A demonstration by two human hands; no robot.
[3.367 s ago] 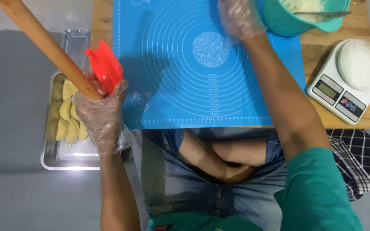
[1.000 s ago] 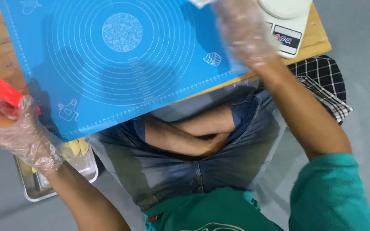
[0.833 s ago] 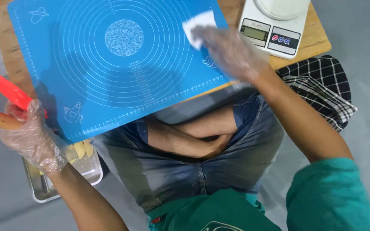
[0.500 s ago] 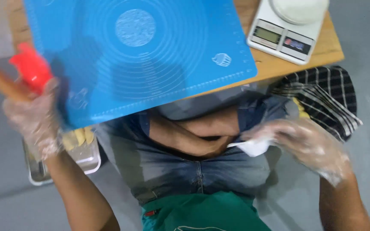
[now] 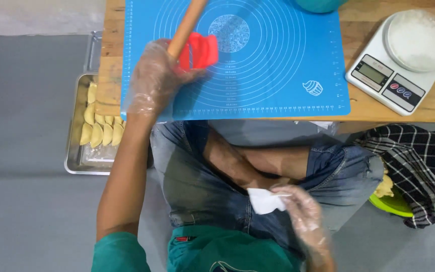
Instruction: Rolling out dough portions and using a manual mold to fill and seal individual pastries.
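Our gloved left hand (image 5: 154, 80) grips a wooden rolling pin (image 5: 187, 22) and a red plastic tool (image 5: 200, 50) together over the blue baking mat (image 5: 278, 65). Our right hand (image 5: 303, 219) (down at the lap) pinches a white paper scrap (image 5: 265, 201) between its fingertips.

A white kitchen scale (image 5: 396, 65) sits right; a steel tray (image 5: 76, 156) of folded dumplings (image 5: 99, 128) left.

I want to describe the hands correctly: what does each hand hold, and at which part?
The left hand grips a wooden rolling pin with a red mould, near its lower end. The right hand holds a white tissue by its edge.
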